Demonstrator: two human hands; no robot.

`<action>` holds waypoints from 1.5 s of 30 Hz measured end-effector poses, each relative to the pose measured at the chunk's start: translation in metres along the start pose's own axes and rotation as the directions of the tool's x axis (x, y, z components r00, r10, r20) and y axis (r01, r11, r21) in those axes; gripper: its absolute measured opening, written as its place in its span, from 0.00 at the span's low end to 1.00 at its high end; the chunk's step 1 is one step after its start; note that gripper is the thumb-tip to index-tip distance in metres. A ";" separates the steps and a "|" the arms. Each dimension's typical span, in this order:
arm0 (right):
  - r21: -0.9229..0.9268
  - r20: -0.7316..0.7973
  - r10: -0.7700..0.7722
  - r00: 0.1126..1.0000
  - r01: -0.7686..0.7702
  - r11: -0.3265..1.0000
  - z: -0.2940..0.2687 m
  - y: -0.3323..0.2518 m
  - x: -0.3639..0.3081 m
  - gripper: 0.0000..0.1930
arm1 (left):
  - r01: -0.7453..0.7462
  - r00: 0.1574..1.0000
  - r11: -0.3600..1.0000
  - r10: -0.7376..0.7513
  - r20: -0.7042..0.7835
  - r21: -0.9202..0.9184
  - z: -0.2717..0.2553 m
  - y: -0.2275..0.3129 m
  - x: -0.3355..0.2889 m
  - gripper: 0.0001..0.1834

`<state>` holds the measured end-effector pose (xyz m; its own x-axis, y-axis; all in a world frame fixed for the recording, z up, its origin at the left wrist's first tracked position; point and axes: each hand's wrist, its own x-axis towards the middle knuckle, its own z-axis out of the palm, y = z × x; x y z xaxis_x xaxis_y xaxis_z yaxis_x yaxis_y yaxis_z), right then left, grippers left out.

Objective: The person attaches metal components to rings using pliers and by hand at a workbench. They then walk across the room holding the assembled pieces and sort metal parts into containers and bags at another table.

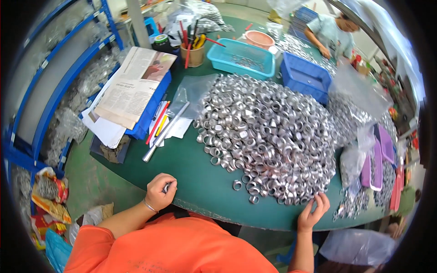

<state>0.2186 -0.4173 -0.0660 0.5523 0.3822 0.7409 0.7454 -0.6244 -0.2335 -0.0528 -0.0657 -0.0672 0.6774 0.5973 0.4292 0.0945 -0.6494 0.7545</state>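
A large heap of shiny metal rings [268,132] covers the middle of the green table [191,177]. My left hand [160,191] rests at the near table edge with its fingers curled around a small metal ring [166,186]. At the heap's near right edge my right hand [313,212] has its fingers spread, the fingertips touching the outermost rings. A few loose rings [237,184] lie on the table between my hands.
A blue bin under a newspaper [136,84] sits far left, with pens and a metal rod [165,133] beside it. A teal tray [241,58], a blue crate [306,78] and a pen cup [195,54] stand behind. Another person [332,34] works far right. Purple trays [378,159] lie at right.
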 end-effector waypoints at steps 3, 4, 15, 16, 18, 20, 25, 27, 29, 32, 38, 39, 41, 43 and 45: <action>0.212 -0.053 -0.079 0.995 0.088 0.973 0.016 -0.057 0.034 0.13 | -0.089 0.996 0.995 0.088 0.011 0.035 0.000 0.000 -0.001 0.04; 0.303 -0.059 -0.117 0.991 0.129 0.944 0.025 -0.075 0.048 0.14 | -0.109 0.994 0.993 0.108 0.026 0.036 0.000 -0.001 0.000 0.04; 0.726 0.038 -0.496 0.867 0.317 0.610 0.069 -0.228 0.127 0.15 | -0.167 0.984 0.986 0.167 -0.066 0.000 0.001 -0.007 -0.007 0.05; 0.725 0.079 -0.513 0.855 0.304 0.618 0.069 -0.245 0.125 0.15 | -0.156 0.987 0.987 0.154 -0.047 -0.034 0.000 -0.010 -0.006 0.05; 0.798 0.140 -0.533 0.834 0.223 0.560 0.072 -0.281 0.121 0.15 | -0.113 0.993 0.984 0.107 -0.051 -0.139 0.001 -0.015 -0.009 0.03; 0.859 0.157 -0.570 0.807 0.173 0.482 0.076 -0.326 0.119 0.13 | 0.082 0.993 0.927 -0.106 -0.045 -0.367 -0.012 -0.021 -0.014 0.03; 0.921 0.238 -0.791 0.564 0.127 0.368 0.096 -0.421 0.083 0.13 | 0.519 0.643 -0.228 -0.530 0.552 -0.824 -0.106 -0.034 -0.054 0.10; 0.934 0.291 -0.841 0.456 0.056 0.354 0.113 -0.462 0.062 0.15 | 0.495 0.622 -0.231 -0.579 0.527 -0.838 -0.154 -0.062 -0.078 0.10; 0.935 0.282 -0.884 0.373 0.101 0.341 0.134 -0.499 0.045 0.18 | 0.229 0.706 -0.382 -0.568 0.423 -0.895 -0.195 -0.097 -0.097 0.11; 0.871 0.223 -0.946 0.234 0.388 0.302 0.162 -0.554 0.036 0.24 | -0.092 0.673 -0.375 -0.706 0.220 -0.922 -0.270 -0.121 -0.096 0.15; 0.793 0.335 -0.941 0.048 0.524 0.309 0.209 -0.566 0.010 0.25 | -0.252 0.620 -0.279 -0.782 0.067 -0.926 -0.391 -0.115 -0.083 0.21; 0.793 0.346 -0.937 0.045 0.521 0.317 0.208 -0.566 0.010 0.24 | -0.269 0.645 -0.309 -0.761 0.068 -0.912 -0.406 -0.113 -0.082 0.23; 0.801 0.347 -0.938 0.024 0.513 0.309 0.209 -0.570 0.014 0.25 | -0.281 0.651 -0.326 -0.756 0.070 -0.903 -0.429 -0.111 -0.081 0.24; 0.805 0.346 -0.938 0.015 0.510 0.305 0.208 -0.572 0.016 0.25 | -0.298 0.658 -0.337 -0.751 0.064 -0.893 -0.450 -0.107 -0.080 0.25; 0.823 0.371 -0.928 0.012 0.459 0.335 0.207 -0.574 0.018 0.25 | -0.302 0.657 -0.339 -0.751 0.063 -0.891 -0.465 -0.104 -0.075 0.25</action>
<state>-0.1220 0.0886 -0.0492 -0.5466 0.8374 -0.0082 0.8106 0.5266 -0.2563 -0.4524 0.1760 0.0526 0.4202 0.8507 -0.3158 -0.8866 0.4590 0.0567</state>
